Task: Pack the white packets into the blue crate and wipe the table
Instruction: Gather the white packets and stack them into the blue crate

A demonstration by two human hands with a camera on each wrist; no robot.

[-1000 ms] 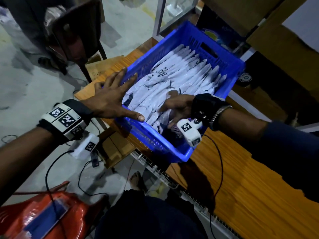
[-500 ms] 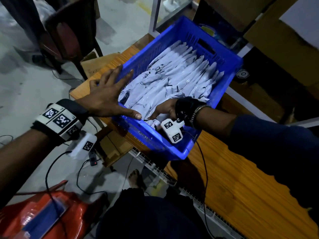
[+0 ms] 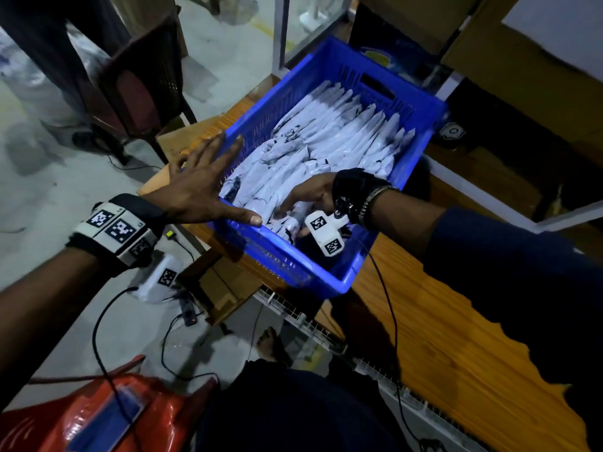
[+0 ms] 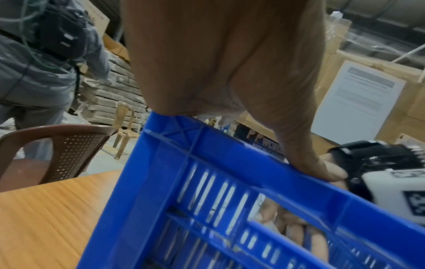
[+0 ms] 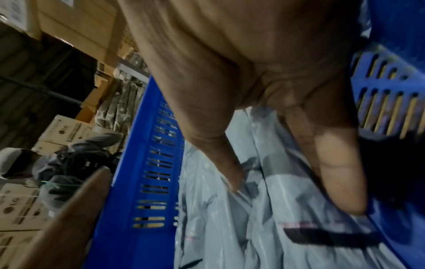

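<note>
The blue crate [image 3: 352,282] stands on the left end of the wooden table [image 3: 424,337], filled with rows of white packets [image 3: 342,135]. My left hand [image 3: 202,190] lies flat with spread fingers over the crate's near-left corner, its thumb resting on the rim [image 4: 322,171]. My right hand [image 3: 306,197] reaches inside the crate near the front, fingers extended down onto the white packets [image 5: 264,209]. It grips nothing that I can see. Through the crate's slots, the left wrist view shows the right fingers behind the wall.
A brown plastic chair [image 3: 140,86] stands left of the table, and a person in grey [image 4: 34,72] stands beyond it. Cardboard boxes [image 3: 202,285] sit on the floor under the table edge. Cables hang from both wrists. A red object [image 3: 98,415] lies at bottom left.
My right hand has slid leftward and toward the crate's front over the packets. The left hand stays spread on the crate's corner.
</note>
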